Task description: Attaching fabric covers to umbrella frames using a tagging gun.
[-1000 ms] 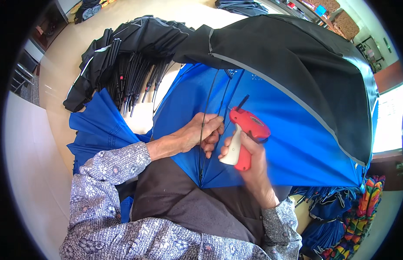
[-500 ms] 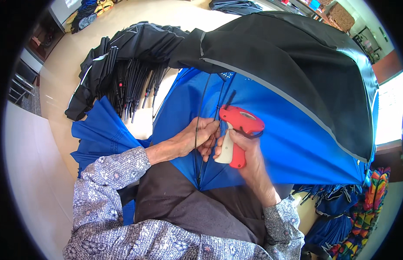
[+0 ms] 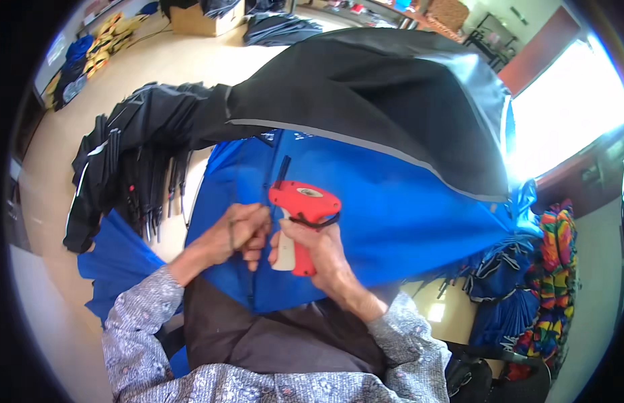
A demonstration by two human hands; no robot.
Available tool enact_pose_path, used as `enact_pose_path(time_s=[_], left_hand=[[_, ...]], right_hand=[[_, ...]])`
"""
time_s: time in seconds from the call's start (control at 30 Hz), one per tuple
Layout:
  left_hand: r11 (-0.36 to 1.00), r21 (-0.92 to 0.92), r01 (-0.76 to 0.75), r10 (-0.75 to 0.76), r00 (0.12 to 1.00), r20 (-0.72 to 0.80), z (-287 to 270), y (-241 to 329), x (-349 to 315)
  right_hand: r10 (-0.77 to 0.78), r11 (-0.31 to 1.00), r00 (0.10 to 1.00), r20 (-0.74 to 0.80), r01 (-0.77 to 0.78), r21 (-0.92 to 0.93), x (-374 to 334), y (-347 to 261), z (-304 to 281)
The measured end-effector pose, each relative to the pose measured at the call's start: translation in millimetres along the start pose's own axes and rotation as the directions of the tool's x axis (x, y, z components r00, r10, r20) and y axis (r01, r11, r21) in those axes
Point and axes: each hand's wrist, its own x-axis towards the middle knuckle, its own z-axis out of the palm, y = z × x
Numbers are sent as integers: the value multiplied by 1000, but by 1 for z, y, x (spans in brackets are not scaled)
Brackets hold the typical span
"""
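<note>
An opened umbrella with a blue inner side and a black outer panel edged in grey spreads across my lap. My left hand is closed, its fingers pinched at a thin dark umbrella rib over the blue cloth; the exact grip is blurred. In my right hand is a red and white tagging gun, held upright by its handle just right of the left fingers. A dark loop hangs round the gun's back, and its front end points toward the rib.
Folded black umbrellas with their shafts showing lie at the left, beside gathered blue cloth. Rainbow-coloured umbrellas and dark blue ones are piled at the right. A cardboard box stands at the back.
The whole view has shifted, so my hands, the tagging gun and the umbrella appear farther left. Both hands keep their hold, with the gun still close to the left fingers.
</note>
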Motion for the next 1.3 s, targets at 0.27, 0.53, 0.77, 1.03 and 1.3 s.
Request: enact_pose_path(time_s=[0.27,0.53,0.77,1.03,1.3], left_hand=[[985,143,95,-56,965,-257,-136,24,12],[956,193,-222,293,646,-705,-236,-33,12],[-29,977,-210,864,487,130,-73,-10,-37],[631,745,-217,65,972,228,-100,4,-56],[-46,971,-235,468,854,229,-42,-15,-80]], right_hand=[[-128,940,963,238,194,-281,-59,-81,17],[-296,921,935,195,334,-202,-72,-106,-7],[94,988,929,358,-130,78,-48,-4,-7],[174,926,799,575,66,-372,-53,18,-16],[208,972,838,505,-120,-201,-47,16,-17]])
